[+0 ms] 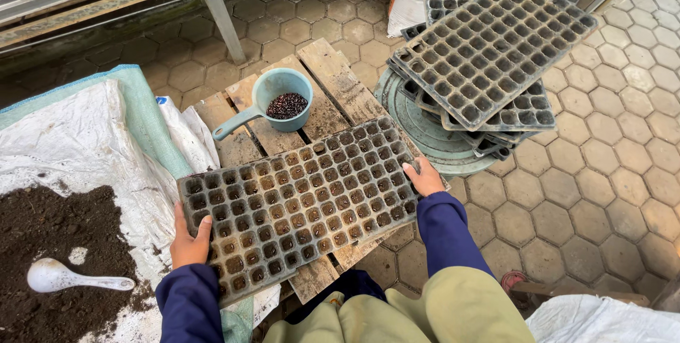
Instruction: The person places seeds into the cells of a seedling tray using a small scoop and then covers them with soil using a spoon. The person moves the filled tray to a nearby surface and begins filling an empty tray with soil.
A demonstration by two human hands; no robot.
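Seedling tray (301, 198) between both hands, cells mostly empty; dark seeds in scoop (282, 104).

Seed tray (301, 198) on pallet (340, 77), scoop (281, 102) behind, soil (53, 244) left.

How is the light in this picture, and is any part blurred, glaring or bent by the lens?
Head view: soft, even daylight, with only faint shadows under the seed tray held by the left hand and right hand; the white sheet is bright but not blown out; everything looks sharp; the wide lens bends the paving and metal post towards the edges.
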